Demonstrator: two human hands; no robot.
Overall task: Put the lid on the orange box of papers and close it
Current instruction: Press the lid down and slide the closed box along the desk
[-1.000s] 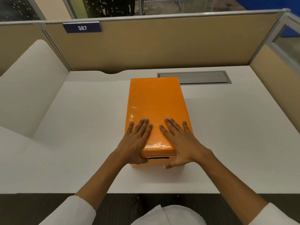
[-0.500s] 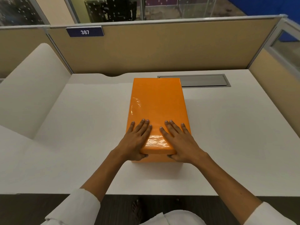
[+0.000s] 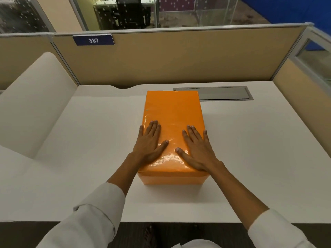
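An orange box [image 3: 172, 179] stands on the white desk [image 3: 89, 140] in the middle of the view, its long side running away from me. A glossy orange lid [image 3: 172, 111] covers its whole top and sits flat; the papers inside are hidden. My left hand [image 3: 149, 144] lies palm down on the near left part of the lid, fingers stretched out. My right hand [image 3: 197, 149] lies palm down on the near right part, fingers spread. Neither hand grips anything.
A grey cable hatch [image 3: 223, 93] is set in the desk behind the box on the right. Tan partition walls [image 3: 179, 58] close off the back and right. A white curved divider [image 3: 32, 97] rises on the left. The desk's front edge is near my body.
Both hands slid forward onto the lid, thumbs now on top instead of over the near edge. The dark gap under the lid's front edge has closed. The camera moved closer.
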